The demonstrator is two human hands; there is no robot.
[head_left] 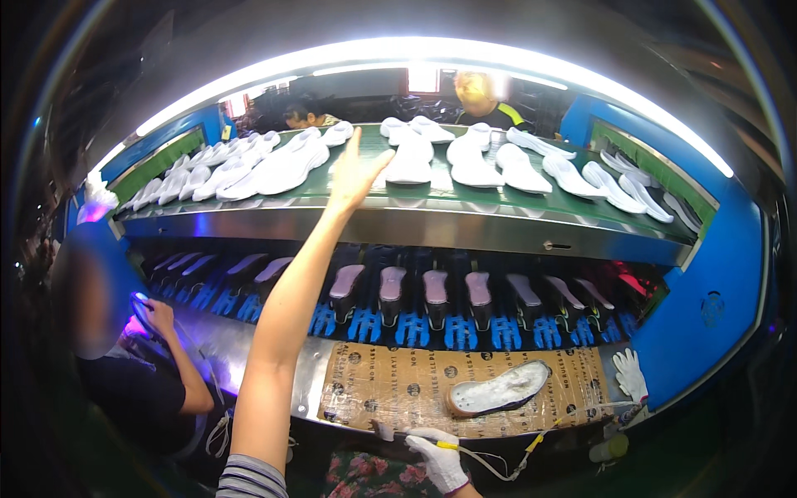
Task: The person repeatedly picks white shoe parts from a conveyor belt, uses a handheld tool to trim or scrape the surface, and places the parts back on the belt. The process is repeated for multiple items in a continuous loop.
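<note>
My left hand (359,176), bare, reaches up over the green conveyor belt (332,197) with its fingers stretched out. It holds nothing I can see and sits between a row of white shoe soles (282,166) on its left and another white sole (409,158) on its right. Low in front of me, my right hand (440,461), in a white glove, is closed around a brush (383,431) with a dark head and a thin tube with yellow fittings (448,445). On the cardboard beyond it lies a shoe upper (502,388), bottom up, its underside coated white.
Printed cardboard (374,390) covers the metal ledge. Above it, shoe uppers (434,286) hang on blue holders (461,332). A white glove (630,373) lies at the right, by the blue machine side (706,307). A co-worker's hand (156,315) holds a purple-lit tool at left. Two people are behind the belt.
</note>
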